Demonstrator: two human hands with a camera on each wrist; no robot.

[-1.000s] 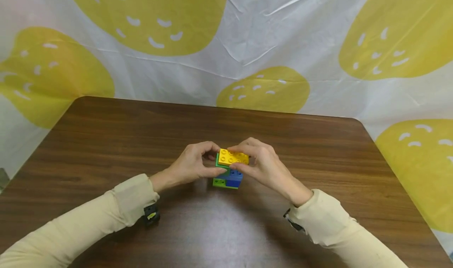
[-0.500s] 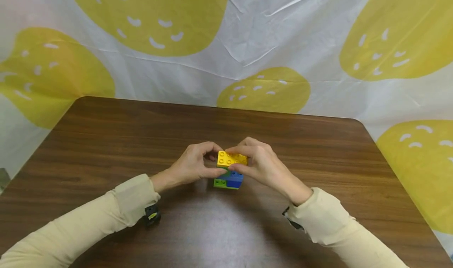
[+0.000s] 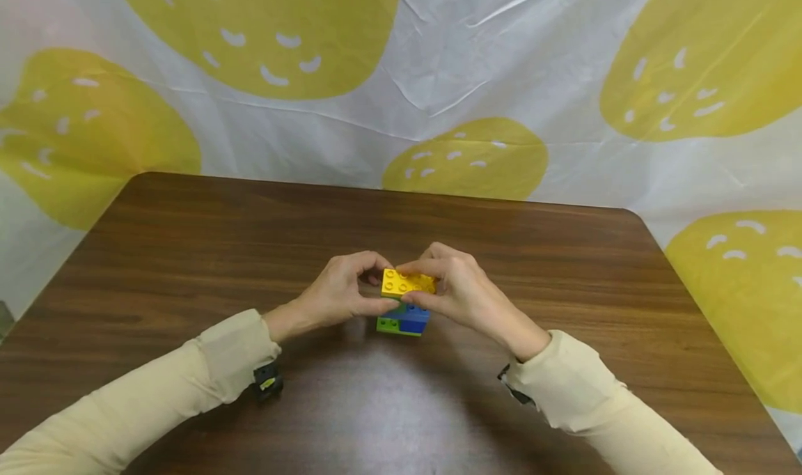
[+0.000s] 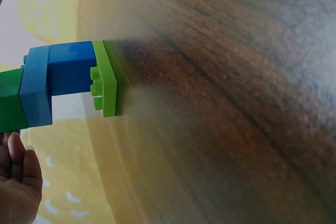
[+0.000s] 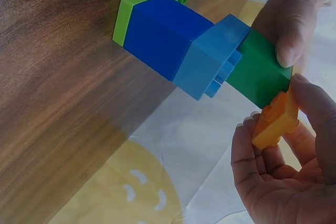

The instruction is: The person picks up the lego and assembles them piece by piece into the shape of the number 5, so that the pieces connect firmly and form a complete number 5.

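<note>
A small brick tower stands mid-table: a lime plate [image 3: 390,326] at the bottom, a dark blue brick [image 3: 415,322], a light blue brick [image 5: 210,59] and a green brick [image 5: 260,74] above. My left hand [image 3: 374,287] grips the green brick from the left, thumb on its side. My right hand [image 3: 438,287] pinches a yellow brick [image 3: 407,283] and holds it against the top of the green brick. In the right wrist view the yellow brick [image 5: 275,121] sits tilted at the green brick's corner.
The tower stands on a dark wooden table [image 3: 188,252] with rounded far corners. A white sheet with yellow blobs [image 3: 438,78] hangs behind and around it. Both beige sleeves [image 3: 219,363] lie over the near part of the table.
The yellow brick has shifted slightly left and down over the green brick, which it now covers more. Both hands stay in place around the tower.
</note>
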